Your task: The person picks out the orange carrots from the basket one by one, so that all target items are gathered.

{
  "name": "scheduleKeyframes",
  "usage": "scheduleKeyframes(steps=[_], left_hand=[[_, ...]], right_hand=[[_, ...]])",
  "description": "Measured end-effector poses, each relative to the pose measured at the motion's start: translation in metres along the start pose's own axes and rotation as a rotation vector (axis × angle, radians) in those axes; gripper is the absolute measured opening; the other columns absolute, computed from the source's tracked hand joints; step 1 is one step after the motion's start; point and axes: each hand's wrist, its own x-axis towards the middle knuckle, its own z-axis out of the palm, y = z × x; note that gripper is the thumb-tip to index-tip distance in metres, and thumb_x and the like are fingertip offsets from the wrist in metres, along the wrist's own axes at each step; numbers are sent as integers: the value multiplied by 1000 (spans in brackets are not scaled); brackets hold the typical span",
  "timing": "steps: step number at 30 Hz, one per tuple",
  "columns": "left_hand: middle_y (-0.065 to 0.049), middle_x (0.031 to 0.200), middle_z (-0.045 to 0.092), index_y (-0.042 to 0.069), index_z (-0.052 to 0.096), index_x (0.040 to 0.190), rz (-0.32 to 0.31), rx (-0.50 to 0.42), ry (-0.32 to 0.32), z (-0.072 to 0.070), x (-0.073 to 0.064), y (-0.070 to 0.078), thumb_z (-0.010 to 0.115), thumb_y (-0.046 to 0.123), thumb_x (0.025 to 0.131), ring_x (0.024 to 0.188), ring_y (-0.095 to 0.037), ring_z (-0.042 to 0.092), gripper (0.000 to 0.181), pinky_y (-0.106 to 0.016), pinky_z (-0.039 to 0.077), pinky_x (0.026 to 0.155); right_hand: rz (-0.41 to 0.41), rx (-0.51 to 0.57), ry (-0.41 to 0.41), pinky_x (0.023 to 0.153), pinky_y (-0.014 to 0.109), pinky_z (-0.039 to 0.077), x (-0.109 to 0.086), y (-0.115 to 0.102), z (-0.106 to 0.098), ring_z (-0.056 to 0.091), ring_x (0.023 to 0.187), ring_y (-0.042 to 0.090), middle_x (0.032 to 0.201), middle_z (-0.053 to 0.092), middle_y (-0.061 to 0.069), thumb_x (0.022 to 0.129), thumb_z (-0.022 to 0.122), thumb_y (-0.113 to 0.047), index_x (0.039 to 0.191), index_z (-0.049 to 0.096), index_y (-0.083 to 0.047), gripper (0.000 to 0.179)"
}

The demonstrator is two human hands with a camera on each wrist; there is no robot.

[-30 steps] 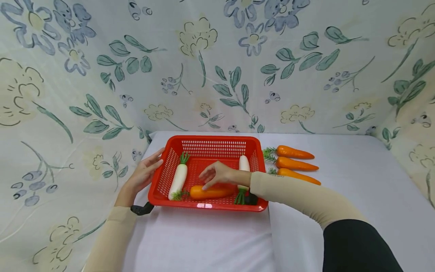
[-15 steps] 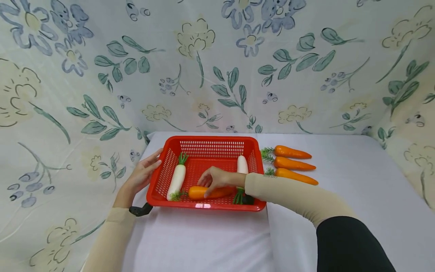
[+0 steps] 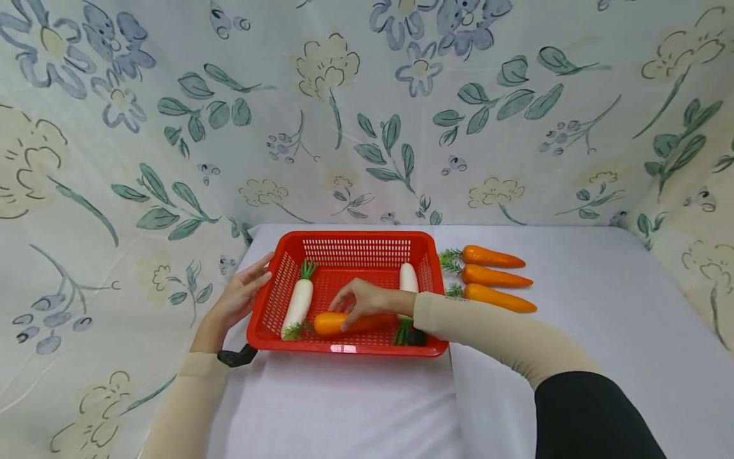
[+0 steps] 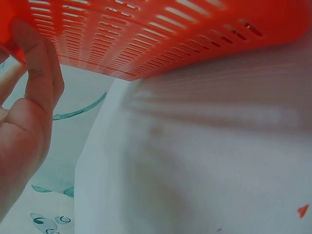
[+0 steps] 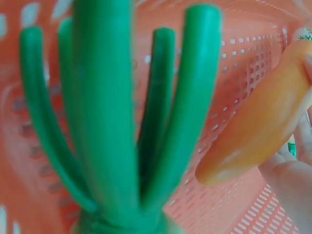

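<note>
My right hand (image 3: pixel 364 301) pinches an orange carrot (image 3: pixel 329 324) from above, inside a red plastic basket (image 3: pixel 344 349). In the right wrist view the carrot (image 5: pixel 258 117) lies tilted, its tapered end pointing down and left. My left hand (image 3: pixel 243 290) holds the basket's left rim; the left wrist view shows its fingers bent up at the basket's (image 4: pixel 146 34) edge. A white radish (image 3: pixel 299 307) with green stems lies along the basket's left side. Another white radish (image 3: pixel 408 278) lies on the right, partly hidden by my right wrist; its green stems (image 5: pixel 105 122) fill the right wrist view.
Three carrots with leafy tops, a far one (image 3: pixel 493 256), a middle one (image 3: pixel 496 276) and a near one (image 3: pixel 500 298), lie on the white table (image 3: pixel 596 306) right of the basket. A floral cloth (image 3: pixel 355 127) hangs behind.
My right hand has closed its thumb and fingers round the carrot in the basket, which has shifted slightly left. The left hand stays at the basket's rim.
</note>
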Motion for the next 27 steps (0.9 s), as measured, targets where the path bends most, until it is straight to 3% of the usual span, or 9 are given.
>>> scheduleKeyframes(steps=[10, 21, 27], left_hand=[[-15, 139, 47, 18, 28, 159, 9, -4, -8, 0, -1, -2, 52, 17, 105, 109, -18, 62, 59, -36, 56, 88], [-16, 139, 47, 17, 30, 158, 19, -7, 0, -1, 0, -3, 51, 16, 105, 111, -18, 60, 57, -35, 55, 90], [-17, 140, 46, 17, 30, 158, 20, 1, 2, 1, 1, -2, 52, 16, 105, 113, -19, 59, 57, -34, 55, 90]], right_hand=[[-19, 6, 21, 84, 26, 57, -5, -12, -7, 67, 99, 20, 109, 72, 11, 77, 83, 4, 113, 72, 5, 38], [-1, 68, 57, 85, 30, 57, -13, -28, -27, 68, 101, 33, 113, 71, 7, 79, 83, -1, 117, 73, -1, 39], [-15, 62, 89, 83, 32, 58, -26, -44, -39, 68, 101, 29, 114, 70, 5, 80, 84, -5, 117, 73, -4, 39]])
